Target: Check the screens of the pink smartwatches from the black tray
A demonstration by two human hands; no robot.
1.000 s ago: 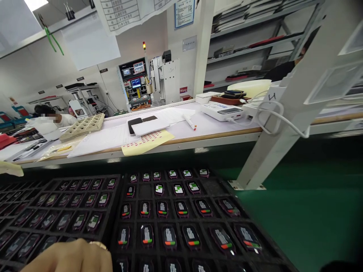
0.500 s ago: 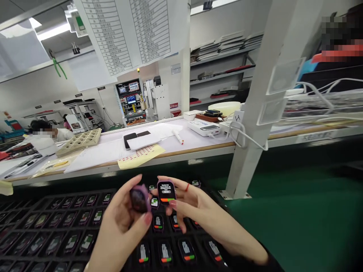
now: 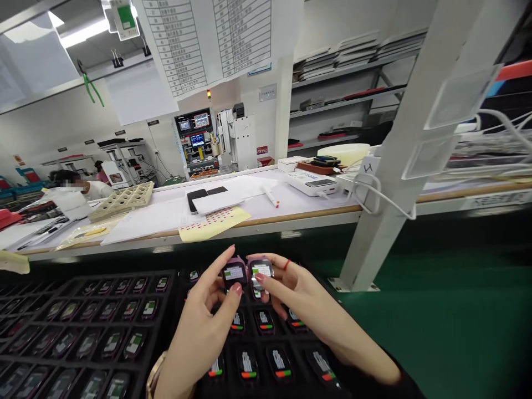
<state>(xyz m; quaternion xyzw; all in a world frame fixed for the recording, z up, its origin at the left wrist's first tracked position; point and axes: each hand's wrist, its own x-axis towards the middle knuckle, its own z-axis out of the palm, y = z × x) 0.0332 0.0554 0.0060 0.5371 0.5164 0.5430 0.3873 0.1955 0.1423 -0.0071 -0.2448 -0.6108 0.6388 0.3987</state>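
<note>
My left hand (image 3: 211,313) grips a purple smartwatch body (image 3: 234,274) between thumb and fingers, its lit screen facing me. Beside it, my right hand (image 3: 291,291) holds a second purple smartwatch (image 3: 261,268), with the thumb on its screen, which shows white and green. The two watches are side by side and close together. Below my hands lies a black compartment tray (image 3: 261,341) with several watches in its slots, many showing red and green bars. Part of the tray is hidden behind my hands.
To the left is another black tray (image 3: 164,327) of watches. A shelf above holds papers, a phone (image 3: 195,200), a marker (image 3: 271,197), a beige holed tray (image 3: 124,200) and a white device (image 3: 311,184) with cables. A white post (image 3: 386,183) stands right. A person (image 3: 89,188) sits far left.
The left watch has turned its screen toward me and come next to the right one. The right watch's screen has changed from text with a red-green bar to white and green.
</note>
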